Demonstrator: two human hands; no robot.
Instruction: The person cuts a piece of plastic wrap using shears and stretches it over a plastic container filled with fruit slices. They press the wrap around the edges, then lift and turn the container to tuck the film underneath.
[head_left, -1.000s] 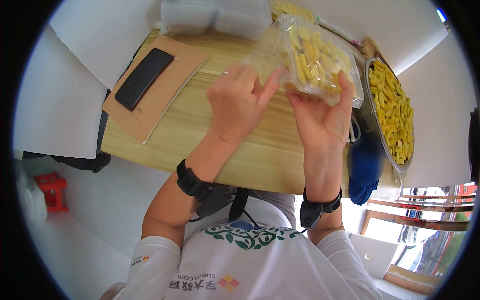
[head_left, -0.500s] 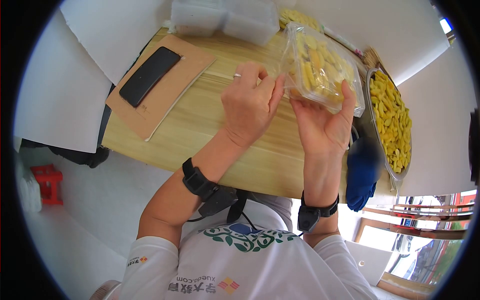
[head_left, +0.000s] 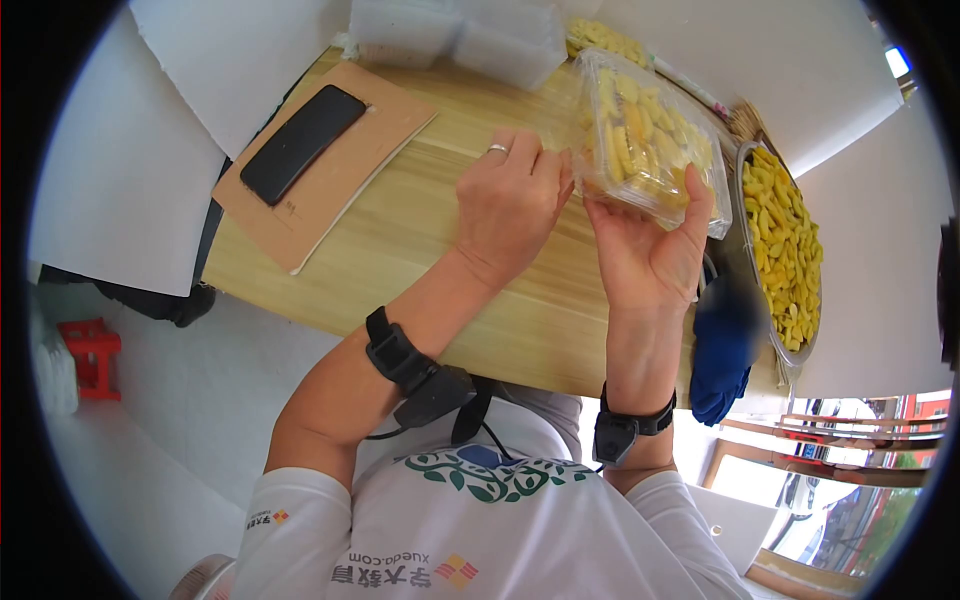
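Note:
My right hand [head_left: 650, 245] holds a clear plastic box [head_left: 650, 140] filled with yellow, finger-shaped pieces of food, tilted above the table. Its palm and fingers support the near side, and the thumb presses on the right part. Shiny, creased clear plastic film lies over the box. My left hand [head_left: 508, 200], with a ring on one finger, is closed in a pinch at the box's left edge. A bit of the thin film seems to be between its fingertips, though they are partly hidden.
A metal tray [head_left: 745, 190] heaped with yellow pieces stands right. Stacked clear containers [head_left: 510, 40] and another filled box [head_left: 608, 42] are at the back. A black phone [head_left: 303, 145] rests on a brown notebook [head_left: 385, 125]. Blue cloth [head_left: 720, 350] hangs by the right edge.
My left hand has shifted slightly right and down, still pinched beside the box. The box stays in my right hand, nearly in place. The whole view has moved a little.

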